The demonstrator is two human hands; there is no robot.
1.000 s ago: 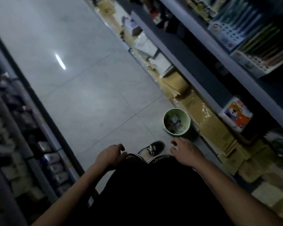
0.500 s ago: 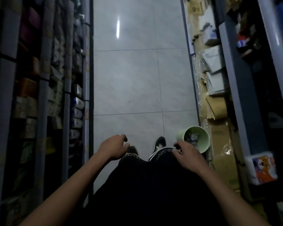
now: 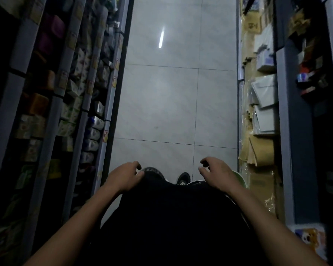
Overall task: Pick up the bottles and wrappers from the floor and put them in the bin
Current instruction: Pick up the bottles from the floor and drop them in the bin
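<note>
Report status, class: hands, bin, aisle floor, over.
Left hand and right hand loosely curled, holding nothing. Green bin mostly hidden behind right hand. No bottles or wrappers visible on floor.

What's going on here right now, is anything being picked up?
Nothing is being picked up. A person stands in a shop aisle looking down the tiled floor, and no bottles or wrappers show on it. The left hand and right hand hang loosely curled over the dark shorts, holding nothing. Just a sliver of the green bin shows behind the right hand, by the right-side shelves; its contents are hidden.
</note>
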